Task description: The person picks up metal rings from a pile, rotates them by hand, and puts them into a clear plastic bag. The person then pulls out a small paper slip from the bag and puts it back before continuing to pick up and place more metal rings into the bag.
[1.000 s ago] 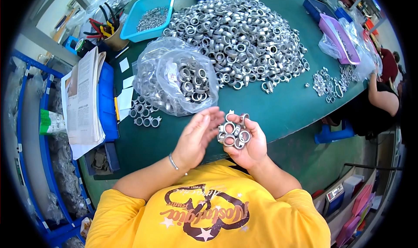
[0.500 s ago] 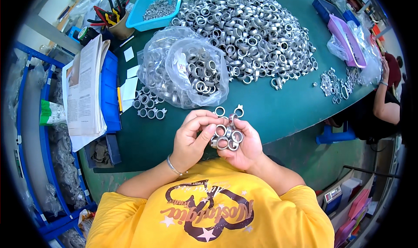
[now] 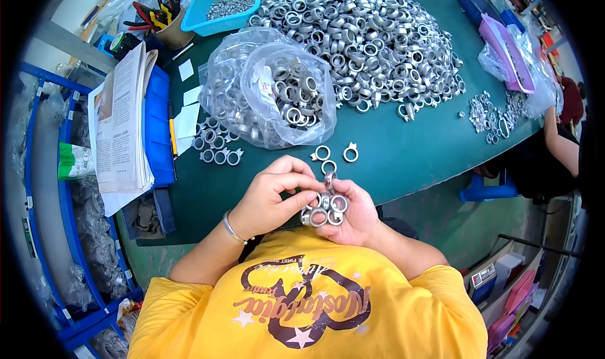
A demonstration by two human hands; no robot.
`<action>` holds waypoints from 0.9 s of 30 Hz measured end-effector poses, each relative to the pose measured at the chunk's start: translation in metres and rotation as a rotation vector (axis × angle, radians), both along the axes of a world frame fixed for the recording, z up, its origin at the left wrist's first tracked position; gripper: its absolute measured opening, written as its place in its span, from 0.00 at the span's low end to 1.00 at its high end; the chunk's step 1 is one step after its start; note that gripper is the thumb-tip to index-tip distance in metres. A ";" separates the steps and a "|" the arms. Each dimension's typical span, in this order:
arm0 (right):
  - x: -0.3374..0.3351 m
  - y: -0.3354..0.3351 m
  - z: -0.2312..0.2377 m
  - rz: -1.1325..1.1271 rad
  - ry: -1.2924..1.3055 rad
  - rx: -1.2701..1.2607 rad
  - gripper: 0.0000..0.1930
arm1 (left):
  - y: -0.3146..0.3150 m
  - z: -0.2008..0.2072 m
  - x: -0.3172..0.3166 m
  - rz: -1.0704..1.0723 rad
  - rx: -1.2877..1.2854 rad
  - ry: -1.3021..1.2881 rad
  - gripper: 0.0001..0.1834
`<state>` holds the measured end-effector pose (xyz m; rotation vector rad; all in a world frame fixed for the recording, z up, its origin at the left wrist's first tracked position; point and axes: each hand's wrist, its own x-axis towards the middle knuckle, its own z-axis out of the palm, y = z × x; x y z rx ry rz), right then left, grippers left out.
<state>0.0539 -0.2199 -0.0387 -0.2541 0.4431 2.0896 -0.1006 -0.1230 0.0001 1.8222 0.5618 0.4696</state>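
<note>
Metal rings (image 3: 324,209) are cupped in the right hand (image 3: 350,213), its fingers curled around them, just above the green bench (image 3: 409,157) edge. One ring is pinched by the left hand (image 3: 272,195) fingers. If the cupped palm is tilted, rings could probably be spilled.

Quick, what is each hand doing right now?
Left hand: fingers pinched shut on one metal ring.
Right hand: cupped, holding a small cluster of metal rings.
</note>
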 end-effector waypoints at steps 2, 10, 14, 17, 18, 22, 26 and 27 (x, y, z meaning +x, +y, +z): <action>-0.002 -0.001 -0.001 0.040 0.011 -0.001 0.16 | 0.005 0.006 -0.002 -0.112 0.035 0.089 0.10; -0.011 -0.005 -0.013 0.128 0.123 0.071 0.18 | 0.026 0.014 0.005 -0.474 0.343 0.111 0.15; -0.014 -0.005 -0.011 0.137 0.151 0.051 0.17 | 0.028 0.016 0.009 -0.563 0.463 0.094 0.10; -0.015 -0.006 -0.013 0.140 0.137 0.032 0.17 | 0.026 0.010 0.007 -0.616 0.479 0.073 0.08; -0.014 -0.005 -0.012 0.127 0.124 0.047 0.17 | 0.027 0.011 0.007 -0.619 0.439 0.054 0.08; -0.013 -0.004 -0.014 0.115 0.076 0.041 0.17 | 0.026 0.007 -0.005 -0.475 0.263 0.007 0.09; -0.011 -0.001 -0.006 0.098 -0.001 0.036 0.17 | 0.017 0.004 -0.019 -0.173 0.054 -0.022 0.06; -0.011 0.000 -0.004 0.099 -0.007 0.037 0.17 | 0.013 -0.001 -0.022 -0.083 -0.018 -0.054 0.07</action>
